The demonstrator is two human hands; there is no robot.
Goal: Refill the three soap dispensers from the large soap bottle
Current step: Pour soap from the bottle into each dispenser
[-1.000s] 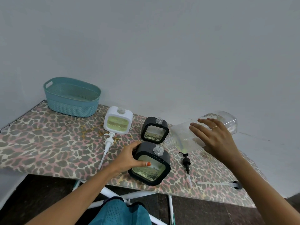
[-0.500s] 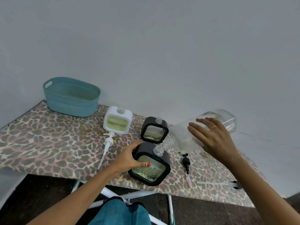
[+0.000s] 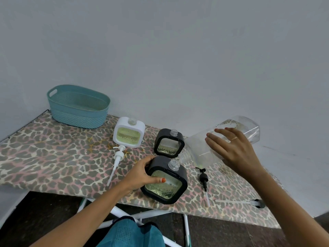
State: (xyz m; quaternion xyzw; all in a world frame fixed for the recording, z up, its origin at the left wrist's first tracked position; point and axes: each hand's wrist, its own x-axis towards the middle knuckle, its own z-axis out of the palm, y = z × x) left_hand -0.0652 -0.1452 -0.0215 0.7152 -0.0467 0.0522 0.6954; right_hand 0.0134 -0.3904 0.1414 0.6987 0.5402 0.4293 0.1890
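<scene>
My left hand [image 3: 141, 173] grips the near black soap dispenser [image 3: 165, 182], tilted, with yellow-green soap inside and its neck uncapped. My right hand [image 3: 233, 150] holds the large clear soap bottle [image 3: 201, 148] tipped down to the left, its mouth right at that dispenser's neck. The bottle looks nearly drained. A second black dispenser [image 3: 169, 144] stands behind with little soap in it. A white dispenser [image 3: 129, 132], holding yellow-green soap, stands further left, also uncapped.
A white pump [image 3: 118, 157] lies left of the dispensers. One black pump [image 3: 203, 179] and another pump [image 3: 240, 202] lie at the right. A teal basket [image 3: 78, 107] stands at the back left on the leopard-print table [image 3: 44, 157]. The wall is close behind.
My right hand has raised the bottle's base a little, tipping it more steeply. The left hand and its dispenser have stayed put.
</scene>
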